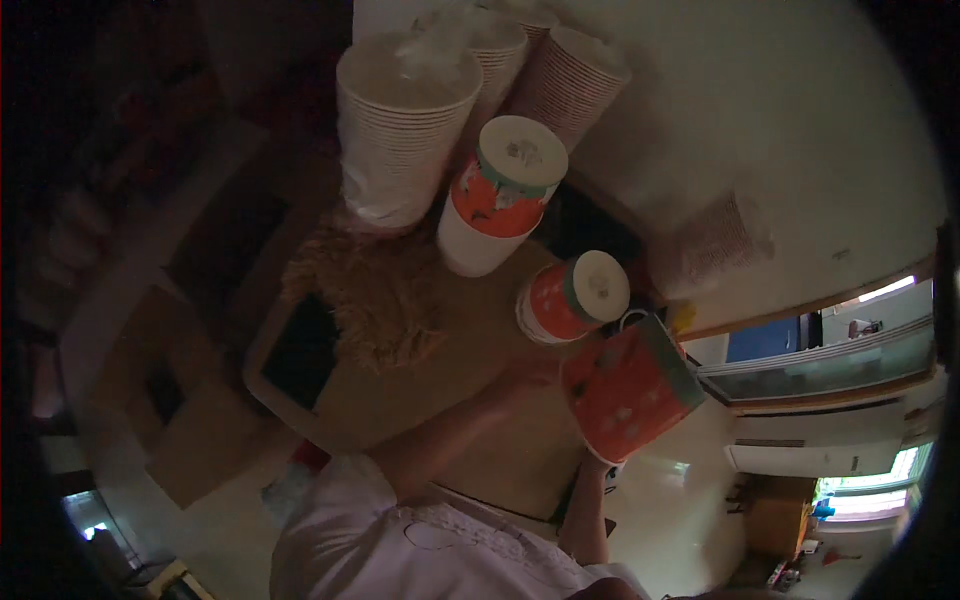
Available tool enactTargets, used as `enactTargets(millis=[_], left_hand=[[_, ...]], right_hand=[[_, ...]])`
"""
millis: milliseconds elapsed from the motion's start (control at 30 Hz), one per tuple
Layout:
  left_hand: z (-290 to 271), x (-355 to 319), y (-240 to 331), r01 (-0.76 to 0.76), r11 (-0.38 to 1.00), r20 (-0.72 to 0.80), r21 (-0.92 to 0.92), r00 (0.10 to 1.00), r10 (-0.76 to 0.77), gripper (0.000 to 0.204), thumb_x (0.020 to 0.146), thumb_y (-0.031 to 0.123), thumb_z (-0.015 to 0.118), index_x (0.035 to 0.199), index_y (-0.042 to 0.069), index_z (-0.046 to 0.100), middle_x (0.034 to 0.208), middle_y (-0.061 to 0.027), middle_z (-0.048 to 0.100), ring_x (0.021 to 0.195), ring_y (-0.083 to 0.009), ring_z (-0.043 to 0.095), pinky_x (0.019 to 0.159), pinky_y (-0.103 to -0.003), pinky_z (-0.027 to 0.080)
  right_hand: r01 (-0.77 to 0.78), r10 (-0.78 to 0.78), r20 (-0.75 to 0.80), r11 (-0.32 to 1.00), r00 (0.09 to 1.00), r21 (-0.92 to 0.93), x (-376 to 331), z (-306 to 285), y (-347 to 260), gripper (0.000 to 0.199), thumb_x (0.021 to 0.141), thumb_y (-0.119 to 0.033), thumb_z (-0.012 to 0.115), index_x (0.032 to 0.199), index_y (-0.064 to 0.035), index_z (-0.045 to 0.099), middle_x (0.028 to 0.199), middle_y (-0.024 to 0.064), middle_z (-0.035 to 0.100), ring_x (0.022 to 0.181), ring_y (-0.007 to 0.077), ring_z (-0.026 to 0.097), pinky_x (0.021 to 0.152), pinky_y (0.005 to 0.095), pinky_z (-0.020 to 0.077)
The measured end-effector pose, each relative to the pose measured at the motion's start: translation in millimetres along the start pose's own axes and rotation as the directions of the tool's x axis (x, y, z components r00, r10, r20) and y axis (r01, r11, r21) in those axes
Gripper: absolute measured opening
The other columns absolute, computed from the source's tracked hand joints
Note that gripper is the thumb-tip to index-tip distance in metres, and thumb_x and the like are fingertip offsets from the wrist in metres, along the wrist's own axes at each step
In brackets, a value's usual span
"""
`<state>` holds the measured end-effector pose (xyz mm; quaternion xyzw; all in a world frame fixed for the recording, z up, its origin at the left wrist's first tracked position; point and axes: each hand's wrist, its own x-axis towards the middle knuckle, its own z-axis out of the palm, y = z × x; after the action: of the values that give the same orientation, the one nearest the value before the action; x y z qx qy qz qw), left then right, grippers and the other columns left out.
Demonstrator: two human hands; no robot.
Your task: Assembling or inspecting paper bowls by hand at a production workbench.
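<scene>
A large paper tub [632,395], orange-red with a grey-green band and pale spots, is tilted up at the right of the table. My right hand [597,465] grips it from below, most of its fingers hidden behind the tub. At the tub's left side my left hand [530,380] has its fingers stretched toward the wall; whether they touch is too dim to tell. Just beyond stands a short stack of similar orange tubs [560,310], pale base outward. Farther back is a taller stack with an orange tub [495,205] over white ones.
Tall stacks of white paper tubs [405,130] in clear plastic stand at the back. A shaggy brown fibre heap [375,290] lies on the brown tabletop [480,300], left of centre. Cardboard [205,440] is on the floor at left. Another nested stack [715,240] lies at back right.
</scene>
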<state>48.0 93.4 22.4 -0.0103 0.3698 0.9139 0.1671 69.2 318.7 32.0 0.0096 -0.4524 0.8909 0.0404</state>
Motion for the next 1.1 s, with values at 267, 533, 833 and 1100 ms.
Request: enactTargets(millis=[267,533,833,1100], left_hand=[[37,-11,53,0.172,0.92,0.074,-0.353,0.985,-0.156,0.021,0.084,0.018,0.048,0.092,0.001,0.058,0.089,-0.0065,0.061,0.079,-0.0121,0.057,0.069,-0.027,0.047],[24,-6,51,0.198,0.947,0.068,-0.255,0.98,-0.187,0.025,0.085,0.026,0.048,0.095,0.005,0.057,0.086,-0.0029,0.061,0.07,-0.0078,0.058,0.054,-0.021,0.046],[18,13,51,0.372,0.904,0.058,-0.21,0.928,-0.368,0.038,0.084,0.041,0.047,0.107,0.01,0.053,0.095,-0.0006,0.058,0.082,-0.0116,0.056,0.065,-0.027,0.047],[25,69,41,-0.101,0.977,-0.051,-0.19,0.994,0.093,0.038,0.083,0.036,0.054,0.106,0.007,0.052,0.092,0.0001,0.057,0.083,-0.0095,0.053,0.069,-0.026,0.045]], right_hand=[[-0.023,0.023,-0.003,0.996,1.0,-0.081,15,-11,-11,0.045,0.086,-0.032,0.045,0.122,-0.0064,0.039,0.119,0.0089,0.046,0.107,0.0247,0.046,0.093,0.0395,0.0361],[-0.094,0.093,-0.012,0.987,0.996,-0.129,-5,-18,-2,0.044,0.086,-0.03,0.045,0.122,-0.0059,0.04,0.118,0.0088,0.047,0.106,0.0246,0.046,0.093,0.0396,0.0369],[-0.137,0.138,-0.01,0.973,0.99,-0.184,22,-12,-2,0.042,0.086,-0.028,0.045,0.122,-0.0052,0.04,0.117,0.0088,0.049,0.106,0.0245,0.047,0.092,0.0397,0.0377],[-0.114,0.114,0.004,0.993,0.994,0.014,101,46,0,0.037,0.082,-0.015,0.05,0.116,-0.002,0.045,0.118,0.0119,0.049,0.108,0.0262,0.046,0.093,0.0412,0.0376]])
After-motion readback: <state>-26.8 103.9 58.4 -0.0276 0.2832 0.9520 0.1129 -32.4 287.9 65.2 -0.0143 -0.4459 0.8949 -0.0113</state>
